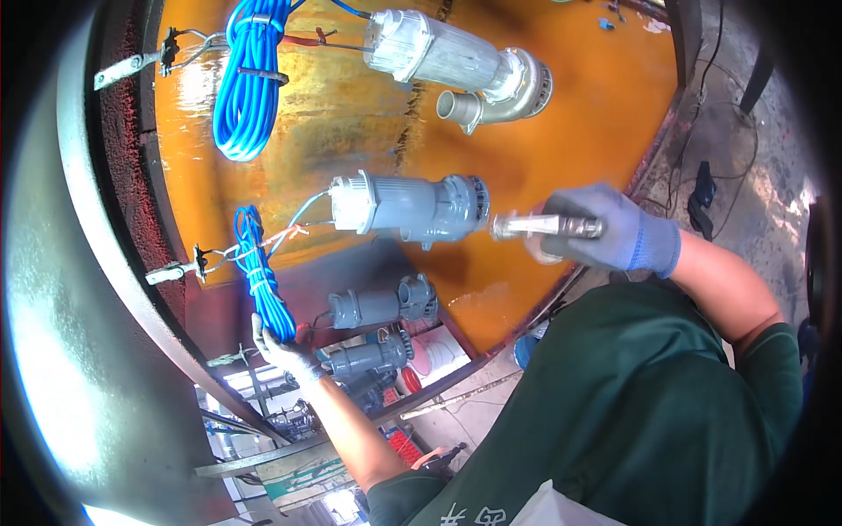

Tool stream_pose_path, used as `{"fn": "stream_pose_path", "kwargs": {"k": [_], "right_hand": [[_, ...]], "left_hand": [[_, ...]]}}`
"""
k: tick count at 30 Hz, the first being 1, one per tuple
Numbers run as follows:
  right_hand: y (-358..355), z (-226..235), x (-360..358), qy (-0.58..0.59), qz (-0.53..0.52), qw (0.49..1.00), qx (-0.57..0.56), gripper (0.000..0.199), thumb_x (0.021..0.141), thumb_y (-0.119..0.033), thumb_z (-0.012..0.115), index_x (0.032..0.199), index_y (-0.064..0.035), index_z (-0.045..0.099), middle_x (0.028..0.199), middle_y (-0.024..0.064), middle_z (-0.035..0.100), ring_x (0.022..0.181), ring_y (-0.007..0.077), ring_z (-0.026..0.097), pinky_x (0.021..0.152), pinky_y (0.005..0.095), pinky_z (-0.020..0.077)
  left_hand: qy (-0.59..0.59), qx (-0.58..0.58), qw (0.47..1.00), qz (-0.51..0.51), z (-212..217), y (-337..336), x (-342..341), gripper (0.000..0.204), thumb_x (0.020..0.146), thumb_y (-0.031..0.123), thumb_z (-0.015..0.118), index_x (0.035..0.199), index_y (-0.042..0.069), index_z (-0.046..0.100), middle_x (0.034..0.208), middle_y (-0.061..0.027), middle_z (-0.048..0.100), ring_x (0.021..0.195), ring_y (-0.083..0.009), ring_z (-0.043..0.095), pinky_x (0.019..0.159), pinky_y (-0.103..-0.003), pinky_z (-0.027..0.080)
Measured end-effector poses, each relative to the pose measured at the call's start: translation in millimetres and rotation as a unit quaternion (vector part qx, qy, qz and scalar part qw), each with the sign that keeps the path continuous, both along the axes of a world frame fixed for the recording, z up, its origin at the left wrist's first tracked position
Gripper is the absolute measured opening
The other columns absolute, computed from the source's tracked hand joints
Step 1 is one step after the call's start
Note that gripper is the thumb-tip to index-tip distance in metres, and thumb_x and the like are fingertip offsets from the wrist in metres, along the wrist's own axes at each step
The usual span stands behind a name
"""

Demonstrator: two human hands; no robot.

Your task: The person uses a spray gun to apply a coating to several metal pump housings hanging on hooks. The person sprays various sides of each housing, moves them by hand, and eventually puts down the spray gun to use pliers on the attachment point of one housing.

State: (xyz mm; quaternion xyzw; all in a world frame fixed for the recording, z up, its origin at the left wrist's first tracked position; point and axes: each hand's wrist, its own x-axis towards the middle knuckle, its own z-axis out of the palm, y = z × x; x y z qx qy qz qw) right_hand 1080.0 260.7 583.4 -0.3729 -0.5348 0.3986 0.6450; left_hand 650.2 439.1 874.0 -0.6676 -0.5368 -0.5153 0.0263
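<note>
Metal tool (531,226), blurred, right hand (621,226) overlapping

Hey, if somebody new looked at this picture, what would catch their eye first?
Probably the broad orange surface filling the upper middle, with an upper blue cable coil bright at its left. Below that, a lower blue cable coil meets the left hand. Right of the central grey pump, the gloved right hand grips a blurred metal tool.
</note>
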Motion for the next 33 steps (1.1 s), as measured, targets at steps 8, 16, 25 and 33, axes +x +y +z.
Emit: {"fn": "stream_pose_path", "kwargs": {"k": [8, 16, 25, 33], "right_hand": [[7.7, -12.1, -11.4, 0.099, -0.007, 0.993, -0.071, 0.016, 0.089, -0.010, 0.076, 0.097, -0.0037, 0.064, 0.076, 0.0143, 0.066, 0.072, 0.0302, 0.069, 0.068, 0.0387, 0.0537], [4.6, -27.4, -23.4, 0.126, -0.022, 0.984, -0.121, 0.024, 0.091, -0.023, 0.079, 0.099, -0.0047, 0.065, 0.083, 0.0167, 0.070, 0.077, 0.0354, 0.071, 0.070, 0.0404, 0.0540], [-11.1, -40.3, -22.8, 0.017, 0.028, 0.986, -0.161, 0.019, 0.094, -0.021, 0.073, 0.098, -0.0038, 0.065, 0.084, 0.0156, 0.073, 0.077, 0.0313, 0.073, 0.072, 0.0398, 0.0555], [-11.6, -74.9, -27.3, -0.029, 0.070, 0.990, -0.119, 0.019, 0.094, -0.021, 0.073, 0.100, -0.0049, 0.068, 0.083, 0.0128, 0.074, 0.078, 0.0254, 0.074, 0.074, 0.0371, 0.0565]], "left_hand": [[-0.012, -0.044, 0.999, 0.009, 7.1, 4.6, -28.5, 0.039, 0.105, 0.029, 0.049, 0.139, 0.015, 0.064, 0.144, -0.0060, 0.058, 0.124, -0.0314, 0.056, 0.078, -0.051, 0.062], [-0.017, 0.002, 1.000, -0.008, 6.8, 10.6, -36.0, 0.037, 0.104, 0.018, 0.049, 0.133, 0.002, 0.068, 0.134, -0.0095, 0.067, 0.116, -0.0226, 0.063, 0.100, -0.037, 0.049], [0.051, -0.001, 0.998, -0.031, 21.5, 33.3, -95.8, 0.039, 0.108, 0.022, 0.052, 0.139, 0.002, 0.064, 0.134, -0.0099, 0.067, 0.110, -0.0188, 0.063, 0.095, -0.033, 0.049], [0.268, 0.040, 0.960, 0.069, 19.7, 45.6, -94.9, 0.044, 0.111, 0.026, 0.051, 0.145, -0.001, 0.060, 0.142, -0.0166, 0.064, 0.129, -0.0275, 0.060, 0.112, -0.041, 0.044]]}}
